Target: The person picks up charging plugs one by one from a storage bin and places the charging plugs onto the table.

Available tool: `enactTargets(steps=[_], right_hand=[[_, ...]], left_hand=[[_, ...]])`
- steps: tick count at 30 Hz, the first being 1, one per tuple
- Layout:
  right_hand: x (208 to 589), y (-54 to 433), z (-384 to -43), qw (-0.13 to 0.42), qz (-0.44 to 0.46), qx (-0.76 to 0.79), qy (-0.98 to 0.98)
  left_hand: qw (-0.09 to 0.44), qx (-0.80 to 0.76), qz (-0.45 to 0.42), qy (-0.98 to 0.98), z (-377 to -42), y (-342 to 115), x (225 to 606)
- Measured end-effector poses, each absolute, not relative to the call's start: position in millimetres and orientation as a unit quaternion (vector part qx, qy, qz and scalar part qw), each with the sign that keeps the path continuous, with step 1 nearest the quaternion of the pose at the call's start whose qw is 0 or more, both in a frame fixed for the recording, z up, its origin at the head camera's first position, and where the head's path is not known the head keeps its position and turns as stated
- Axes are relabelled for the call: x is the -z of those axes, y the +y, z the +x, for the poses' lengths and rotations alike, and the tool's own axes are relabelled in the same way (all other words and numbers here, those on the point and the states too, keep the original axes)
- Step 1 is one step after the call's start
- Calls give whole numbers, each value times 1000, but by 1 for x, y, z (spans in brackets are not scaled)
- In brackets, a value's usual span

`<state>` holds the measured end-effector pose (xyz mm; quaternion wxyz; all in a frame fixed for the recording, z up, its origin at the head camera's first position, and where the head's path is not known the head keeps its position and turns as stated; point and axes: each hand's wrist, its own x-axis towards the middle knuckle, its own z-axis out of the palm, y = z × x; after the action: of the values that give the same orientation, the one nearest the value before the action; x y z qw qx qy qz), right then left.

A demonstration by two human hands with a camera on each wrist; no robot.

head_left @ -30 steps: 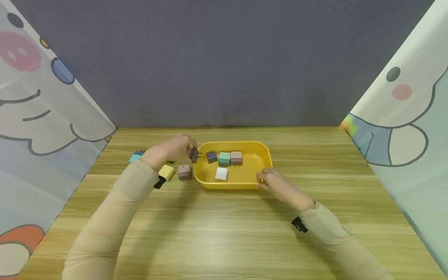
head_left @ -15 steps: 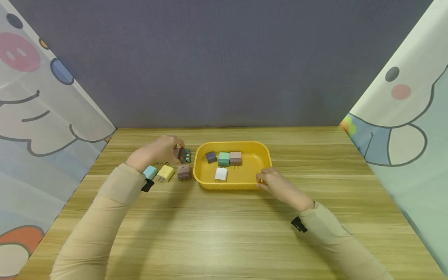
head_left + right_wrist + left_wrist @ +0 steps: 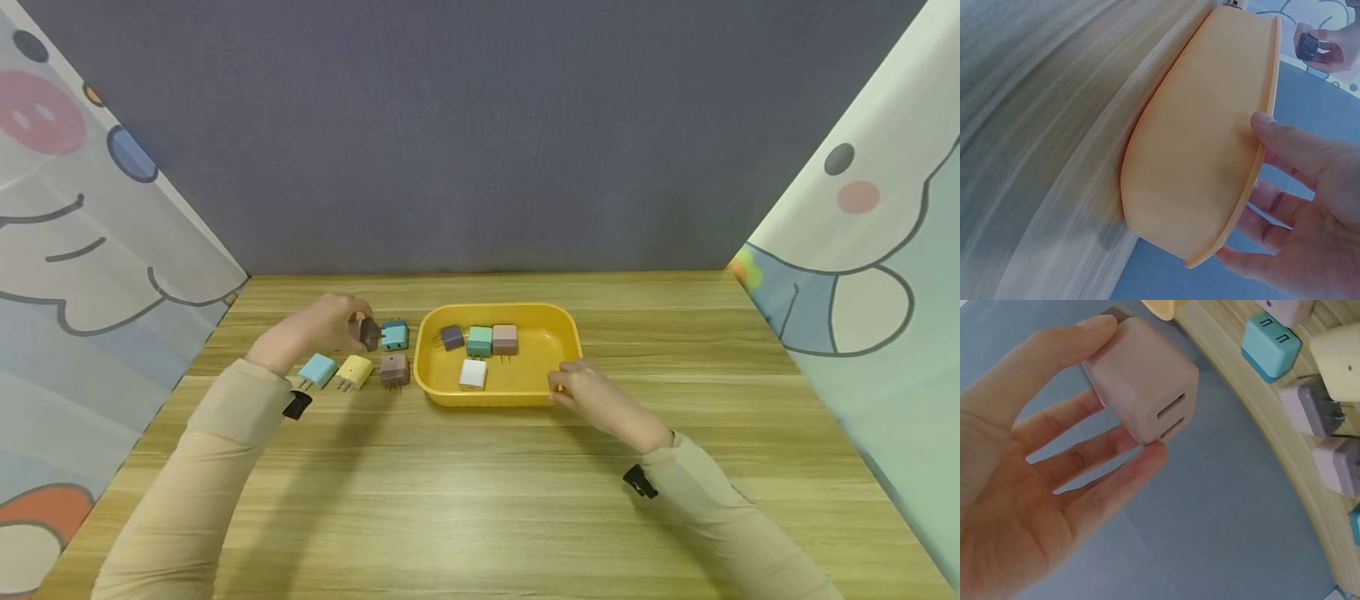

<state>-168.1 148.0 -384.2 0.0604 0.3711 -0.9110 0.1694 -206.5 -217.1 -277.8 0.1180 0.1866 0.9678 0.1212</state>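
Note:
My left hand holds a pink charger plug with a dark prong end and two slots, off the table left of the yellow tray. In the left wrist view its thumb presses one side, with fingers behind and below. Right beside the held plug stands a two-tone blue charger plug. My right hand pinches the tray's near right rim, thumb on one side and fingers on the other. Inside the tray lie a dark purple plug, a green plug, a pink plug and a white plug.
Along the front left sit a light blue plug, a yellow plug and a mauve plug. The left wrist view shows further pink-and-grey plugs on the wooden table. A dark panel rises at the back.
My left hand has moved left, away from the tray, with the pink charger plug in it. The blue and light blue plugs have come into fuller view. My right hand stays on the rim.

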Motion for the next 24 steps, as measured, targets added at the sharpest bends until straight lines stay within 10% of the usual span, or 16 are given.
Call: enactTargets(steps=[24], right_hand=[[387,149,-168,66,369,-173,-911]], left_hand=[[101,-106,146,978,-208,-264,292]])
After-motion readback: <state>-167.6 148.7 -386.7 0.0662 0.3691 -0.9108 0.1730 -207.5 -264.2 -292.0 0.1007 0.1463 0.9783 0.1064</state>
